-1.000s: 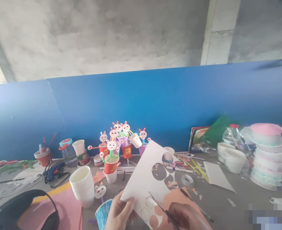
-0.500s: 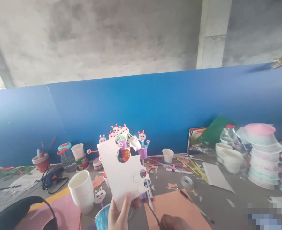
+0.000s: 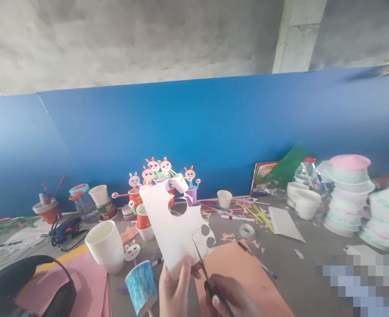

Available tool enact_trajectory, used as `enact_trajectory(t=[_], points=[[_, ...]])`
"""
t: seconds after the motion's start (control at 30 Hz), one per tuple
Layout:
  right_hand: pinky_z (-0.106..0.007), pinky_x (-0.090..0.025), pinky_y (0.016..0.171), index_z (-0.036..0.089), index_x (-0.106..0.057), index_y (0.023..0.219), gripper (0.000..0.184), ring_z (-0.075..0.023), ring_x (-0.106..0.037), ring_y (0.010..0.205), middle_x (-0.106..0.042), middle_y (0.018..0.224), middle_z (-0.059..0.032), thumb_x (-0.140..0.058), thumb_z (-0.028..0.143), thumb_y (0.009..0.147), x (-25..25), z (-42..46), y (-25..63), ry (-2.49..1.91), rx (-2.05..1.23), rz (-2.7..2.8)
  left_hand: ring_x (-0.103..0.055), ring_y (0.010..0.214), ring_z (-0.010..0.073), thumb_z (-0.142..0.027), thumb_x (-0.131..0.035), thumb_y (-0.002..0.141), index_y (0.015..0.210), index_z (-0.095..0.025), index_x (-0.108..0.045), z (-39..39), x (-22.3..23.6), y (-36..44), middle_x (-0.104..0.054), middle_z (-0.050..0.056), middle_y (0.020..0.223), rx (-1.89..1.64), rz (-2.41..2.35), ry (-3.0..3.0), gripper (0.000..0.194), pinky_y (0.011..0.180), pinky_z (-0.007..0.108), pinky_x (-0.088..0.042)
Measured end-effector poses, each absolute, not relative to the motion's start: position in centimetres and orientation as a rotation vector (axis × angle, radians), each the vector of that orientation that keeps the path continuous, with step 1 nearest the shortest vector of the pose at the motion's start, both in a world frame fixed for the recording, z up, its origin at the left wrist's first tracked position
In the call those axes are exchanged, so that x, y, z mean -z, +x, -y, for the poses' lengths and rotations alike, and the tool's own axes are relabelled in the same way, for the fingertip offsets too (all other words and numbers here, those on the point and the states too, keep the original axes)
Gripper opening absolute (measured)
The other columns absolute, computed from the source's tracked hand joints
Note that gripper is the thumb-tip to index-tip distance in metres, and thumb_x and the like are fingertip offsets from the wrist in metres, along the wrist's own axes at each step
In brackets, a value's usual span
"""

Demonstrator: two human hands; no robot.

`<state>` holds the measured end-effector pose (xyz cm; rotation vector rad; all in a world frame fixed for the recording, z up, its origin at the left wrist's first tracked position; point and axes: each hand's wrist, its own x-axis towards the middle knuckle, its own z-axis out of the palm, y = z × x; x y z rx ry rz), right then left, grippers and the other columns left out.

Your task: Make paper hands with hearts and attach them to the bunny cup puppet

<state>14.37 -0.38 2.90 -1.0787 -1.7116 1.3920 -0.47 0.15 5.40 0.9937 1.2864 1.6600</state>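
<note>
My left hand (image 3: 177,281) pinches the lower edge of a white sheet of paper (image 3: 164,229), thumb in front. Rounded notches are cut out of the sheet's right side, and circles are drawn on it near small round gaps. Scissors (image 3: 203,264) are gripped in my right hand (image 3: 229,293), their blades pointing up at the drawn circles. I cannot tell whether the blades touch the paper. Left of my left hand lies a blue-painted paper cup (image 3: 141,284), tilted, with a paper rabbit head (image 3: 132,251) just above it. Behind the sheet stand rabbit figures in decorated cups (image 3: 191,193).
Orange paper (image 3: 247,281) lies beneath my right hand. To the left are stacked white cups (image 3: 106,246), pink paper (image 3: 82,277), black headphones (image 3: 58,281) and a blue glue gun (image 3: 70,231). Tape (image 3: 247,230), paper scraps and painted bowl stacks (image 3: 348,202) are to the right.
My right hand has risen into fuller view, bringing the scissors' blades up to the drawn circles. The sheet, still in my left hand, has shifted slightly right. The camera view has tipped downward.
</note>
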Motion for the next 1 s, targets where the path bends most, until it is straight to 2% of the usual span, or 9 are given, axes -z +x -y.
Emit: enact_trajectory(t=[0.13,0.27,0.43,0.53,0.63,0.77,1.0], points=[[-0.025,-0.035,0.055,0.022,-0.042,0.067,0.072,-0.0142,-0.043,0.06,-0.044,0.064,0.002,-0.035,0.094,0.074,-3.9,0.1,14.5,-1.048,-1.342,1.802,-0.068,0.063,0.023,-0.063,-0.075,0.072,0.073,-0.02,-0.066,0.1,-5.5,-0.2,-0.07,0.002,0.058,-1.654,-1.283,1.004,0.043,0.067,0.029,-0.055],[-0.024,-0.033,0.053,0.022,-0.042,0.065,0.069,-0.0126,-0.043,0.056,-0.044,0.06,0.003,-0.037,0.09,0.077,-3.9,-0.1,14.6,-1.033,-1.301,1.807,-0.068,0.064,0.0219,-0.06,-0.074,0.074,0.074,-0.02,-0.067,0.2,-5.2,-0.2,-0.07,0.001,0.059,-1.643,-1.26,1.019,0.04,0.069,0.028,-0.055],[-0.024,-0.03,0.05,0.023,-0.037,0.059,0.051,-0.011,-0.04,0.052,-0.042,0.054,0.0046,-0.054,0.068,0.079,-3.4,0.0,14.3,-1.143,-1.332,1.742,-0.067,0.064,0.0211,-0.059,-0.071,0.079,0.072,-0.02,-0.066,-0.1,-4.8,-0.5,-0.07,0.002,0.06,-1.63,-1.246,1.075,0.039,0.069,0.028,-0.054],[-0.024,-0.026,0.048,0.023,-0.036,0.058,0.045,-0.0095,-0.036,0.05,-0.043,0.051,0.005,-0.057,0.058,0.078,-2.9,0.1,14.2,-1.195,-1.373,1.668,-0.067,0.064,0.0214,-0.059,-0.069,0.081,0.071,-0.02,-0.067,-0.2,-4.6,-0.6,-0.07,0.003,0.06,-1.626,-1.245,1.098,0.04,0.071,0.028,-0.054],[-0.024,-0.029,0.049,0.023,-0.041,0.063,0.043,-0.0101,-0.038,0.051,-0.045,0.054,0.0046,-0.056,0.061,0.078,-2.4,0.1,14.3,-1.141,-1.388,1.643,-0.065,0.061,0.0204,-0.061,-0.069,0.08,0.072,-0.02,-0.067,-0.1,-4.0,-0.5,-0.07,0.002,0.06,-1.605,-1.23,1.11,0.042,0.068,0.028,-0.054],[-0.024,-0.034,0.054,0.021,-0.049,0.075,0.042,-0.0145,-0.049,0.06,-0.054,0.063,0.0009,-0.056,0.062,0.082,-1.6,0.1,14.7,-1.062,-1.402,1.615,-0.064,0.06,0.0203,-0.063,-0.069,0.078,0.07,-0.02,-0.067,0.1,-3.2,-0.2,-0.067,0.001,0.057,-1.566,-1.211,1.13,0.044,0.068,0.028,-0.054],[-0.026,-0.026,0.051,0.022,-0.043,0.071,0.047,-0.0117,-0.043,0.053,-0.047,0.06,0.0037,-0.054,0.065,0.085,0.2,-0.2,14.5,-1.094,-1.402,1.569,-0.066,0.06,0.0201,-0.057,-0.073,0.079,0.072,-0.019,-0.071,0.1,-3.2,0.0,-0.07,0.002,0.058,-1.572,-1.157,1.083,0.038,0.069,0.029,-0.055]])
